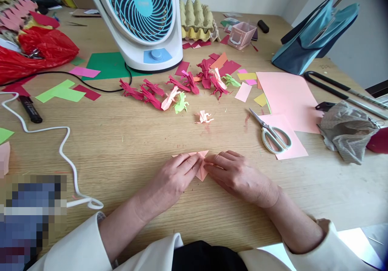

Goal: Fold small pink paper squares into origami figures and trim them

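A small sheet of pink origami paper [202, 173], partly folded with creases and a downward point, lies on the table between my hands. My left hand [178, 174] presses on its left part, fingers together on the paper. From the other side, the fingertips of my right hand [238, 174] close on its right edge. Both hands cover much of the sheet. Just beyond it stands a small pale pink folded paper figure [204, 117]. Behind that is a cluster of folded figures, mostly red [151, 97], with a light green one [181, 103] among them.
White-handled scissors [275, 135] lie on pink sheets [291, 101] at the right, near a grey cloth [348, 131]. A white fan [145, 20] stands at the back. To the left run a white cable [65, 149] and a black marker [30, 109]. A blue bag [312, 36] sits back right.
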### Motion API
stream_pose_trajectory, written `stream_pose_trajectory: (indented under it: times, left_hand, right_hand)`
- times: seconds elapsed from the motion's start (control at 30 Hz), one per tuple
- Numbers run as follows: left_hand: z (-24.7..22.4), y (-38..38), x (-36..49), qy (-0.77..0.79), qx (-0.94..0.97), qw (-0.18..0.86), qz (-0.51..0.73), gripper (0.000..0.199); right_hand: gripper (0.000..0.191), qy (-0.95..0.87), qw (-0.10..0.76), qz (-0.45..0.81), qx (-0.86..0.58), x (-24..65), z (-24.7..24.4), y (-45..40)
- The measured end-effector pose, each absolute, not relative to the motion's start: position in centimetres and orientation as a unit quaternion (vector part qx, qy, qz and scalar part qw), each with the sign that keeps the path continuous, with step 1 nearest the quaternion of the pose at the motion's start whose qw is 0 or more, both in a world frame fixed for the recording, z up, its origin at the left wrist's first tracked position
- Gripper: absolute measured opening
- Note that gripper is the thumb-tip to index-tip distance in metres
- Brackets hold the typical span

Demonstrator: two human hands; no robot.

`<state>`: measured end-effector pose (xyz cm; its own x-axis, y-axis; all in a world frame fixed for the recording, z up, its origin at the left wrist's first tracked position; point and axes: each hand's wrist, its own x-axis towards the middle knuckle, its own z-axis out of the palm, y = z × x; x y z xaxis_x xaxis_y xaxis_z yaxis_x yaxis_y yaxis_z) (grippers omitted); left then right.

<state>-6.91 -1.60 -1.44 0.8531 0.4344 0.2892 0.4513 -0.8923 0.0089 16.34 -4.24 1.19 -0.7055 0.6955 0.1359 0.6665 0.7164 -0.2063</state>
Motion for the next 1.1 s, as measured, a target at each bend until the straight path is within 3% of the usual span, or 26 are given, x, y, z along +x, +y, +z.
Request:
stream_pose_trajectory:
  times: [0.63, 1.1]
  left_hand:
    - [-1.24, -1.45, -6.83, -0.230, -0.965, 0.006, -0.125, 0.048]
    - [-0.70, -1.70, -6.92, -0.198, -0.978, 0.055, -0.042, 0.057]
  right_hand:
    - [0.021, -0.921, 0.097, 0.078, -0.369, 16.45, 1.16, -4.22]
    - [0.018, -0.919, 0.108, 0.086, -0.369, 16.45, 1.19, -4.24]
